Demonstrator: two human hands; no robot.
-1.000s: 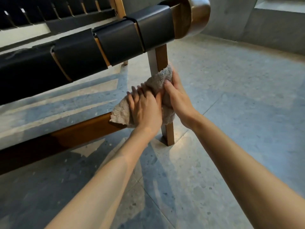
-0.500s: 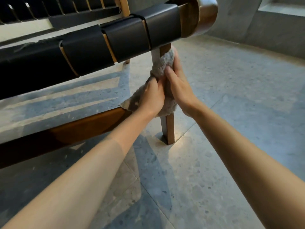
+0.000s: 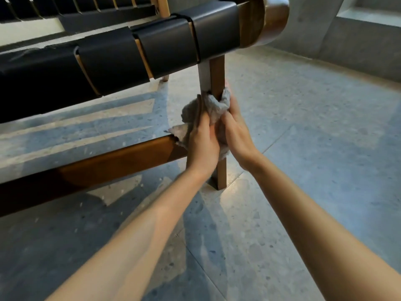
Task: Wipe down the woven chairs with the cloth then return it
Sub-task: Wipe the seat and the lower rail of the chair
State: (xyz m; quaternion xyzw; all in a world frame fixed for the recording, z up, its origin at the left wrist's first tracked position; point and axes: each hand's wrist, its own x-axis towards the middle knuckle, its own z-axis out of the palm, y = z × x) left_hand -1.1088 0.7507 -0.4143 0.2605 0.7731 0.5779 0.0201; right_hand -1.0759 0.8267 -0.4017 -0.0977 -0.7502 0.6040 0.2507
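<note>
Grey, nubby cloth (image 3: 213, 105) is bunched around the square wooden chair leg (image 3: 217, 72), roughly halfway up. The left hand (image 3: 202, 144) and right hand (image 3: 237, 135) both squeeze it against the wood from opposite sides, fingers curled into the fabric. Wide, smooth black straps (image 3: 165, 46) wrap the top rail, and a glossy brown stretcher (image 3: 119, 157) runs low over the speckled terrazzo floor (image 3: 303, 127).
</note>
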